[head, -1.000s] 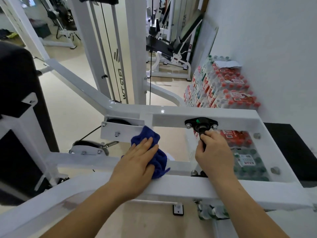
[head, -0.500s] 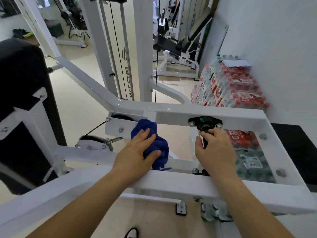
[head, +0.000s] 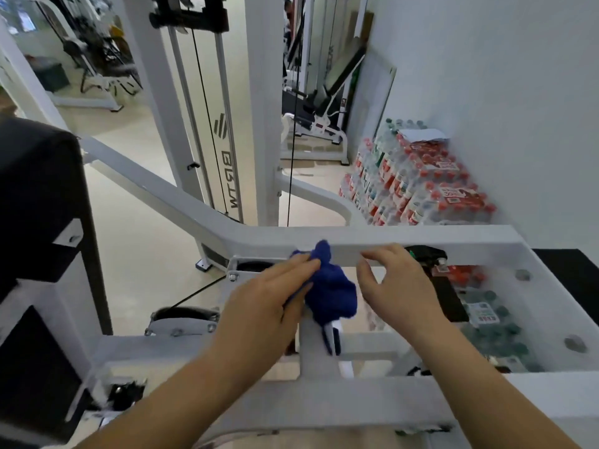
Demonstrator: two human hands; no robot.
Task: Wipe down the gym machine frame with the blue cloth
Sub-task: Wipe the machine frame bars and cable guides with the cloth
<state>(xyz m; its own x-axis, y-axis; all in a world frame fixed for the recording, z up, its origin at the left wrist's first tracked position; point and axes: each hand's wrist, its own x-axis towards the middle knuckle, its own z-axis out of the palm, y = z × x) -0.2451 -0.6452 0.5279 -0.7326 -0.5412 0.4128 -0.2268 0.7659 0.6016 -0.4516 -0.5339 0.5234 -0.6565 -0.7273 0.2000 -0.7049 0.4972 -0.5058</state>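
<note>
Room: a gym with pale flooring (head: 136, 241) and a plain white wall (head: 486, 92) on the right; more white exercise machines (head: 311, 121) stand farther back.
Frame: the white painted metal gym machine frame (head: 421, 236) fills the middle of the view, with a flat horizontal beam across the centre, a slanted beam rising to the upper left and tall uprights behind.
Pad: a large black upholstered pad (head: 35, 196) sits at the left edge, mounted on the same frame.
Water: shrink-wrapped packs of red-capped plastic water bottles (head: 428, 186) are stacked against the wall; further packs with green caps (head: 492, 325) show through the frame opening below.
Cable: a thin black cable (head: 291, 140) runs down vertically to the horizontal beam.
Left hand (head: 265, 306): fingers extended and pressed on the left side of the cloth, holding it against the frame just below the horizontal beam.
Right hand (head: 398, 286): loosely curled, fingertips at the lower edge of the horizontal beam, just right of the cloth; whether it touches the cloth cannot be told.
Cloth: the bunched blue fabric cloth (head: 330, 286) lies between the two hands, its top edge against the beam, a strip of it hanging down.
Knob: a black plastic adjuster fitting (head: 428, 254) shows just behind the right hand, under the beam.
</note>
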